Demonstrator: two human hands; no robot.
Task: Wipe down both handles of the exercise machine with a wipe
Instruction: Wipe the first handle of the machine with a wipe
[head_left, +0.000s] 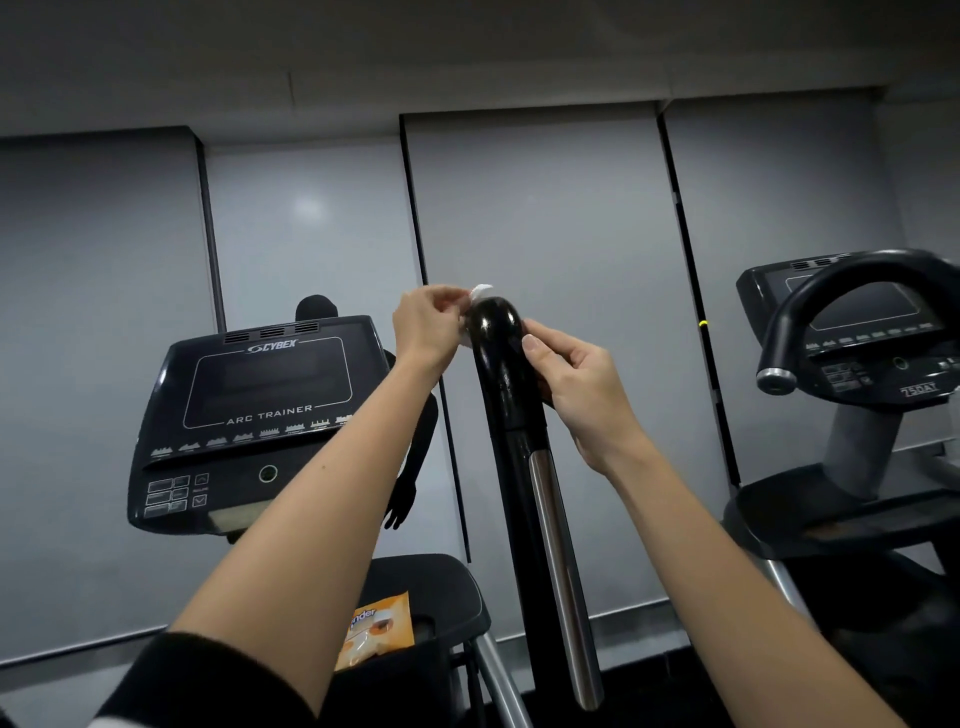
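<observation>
Wipe: white wipe (480, 290) lies over the top end of the near handle (498, 358), on its left side. Only a small fold and a strip show.
Left hand: left hand (428, 327) pinches the wipe in its fingertips, against the handle's top-left.
Right hand: right hand (576, 384) has its thumb flat on the handle's right side and its fingers curled toward the back, steadying it.
Handling, wipe: judged thin, limp and damp, so apt to bunch or slip. Best folded into a pad and wrapped round the grip under the palm.
Handling, handle: stiff, glossy black with a rounded cap, and probably slick. The arm may swing, so the steadying hold looks useful.
Far handle: far handle (317, 306) shows only its tip above the console (260, 410), with no wipe on it.
Hidden: most of the wipe and the right fingertips are behind the handle.
Packet: orange wipe packet (376, 629) sits low on the machine, its label partly cut off.
</observation>
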